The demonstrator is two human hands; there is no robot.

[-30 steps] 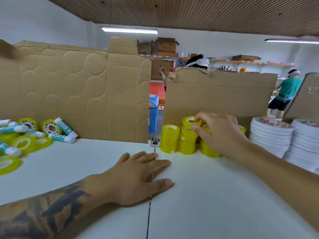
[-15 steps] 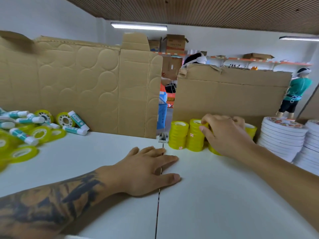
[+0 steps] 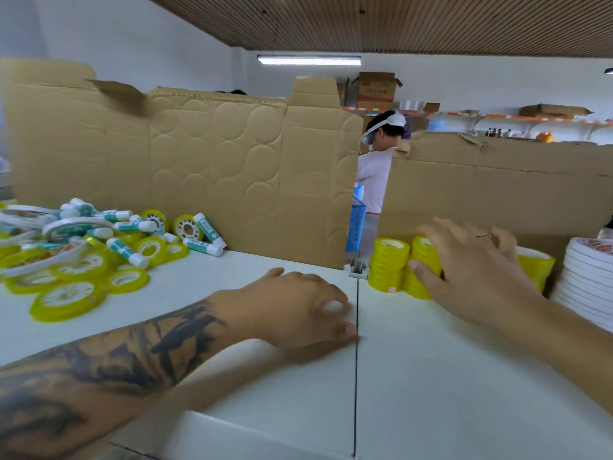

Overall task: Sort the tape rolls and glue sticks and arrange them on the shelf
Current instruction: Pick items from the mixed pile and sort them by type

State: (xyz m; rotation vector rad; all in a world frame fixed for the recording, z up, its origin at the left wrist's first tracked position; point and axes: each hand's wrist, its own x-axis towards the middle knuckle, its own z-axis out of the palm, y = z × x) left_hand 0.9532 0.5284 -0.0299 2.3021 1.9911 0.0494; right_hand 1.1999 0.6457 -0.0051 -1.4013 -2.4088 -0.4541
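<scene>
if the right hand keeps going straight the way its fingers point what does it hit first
Most likely the yellow tape stacks right at the right hand; its fingertips seem to be on or just short of them. The cardboard wall stands behind those.

Single head-worn view, looking forward and slightly down across the near white worktop (image 3: 464, 376) toward cardboard partitions (image 3: 215, 167).

Yellow tape rolls (image 3: 388, 265), white-and-teal glue sticks (image 3: 127, 252), circle-embossed tan cardboard (image 3: 212, 154).

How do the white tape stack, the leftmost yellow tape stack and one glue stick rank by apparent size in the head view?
1. White tape stack, though cropped.
2. Leftmost yellow tape stack.
3. Glue stick.
</scene>
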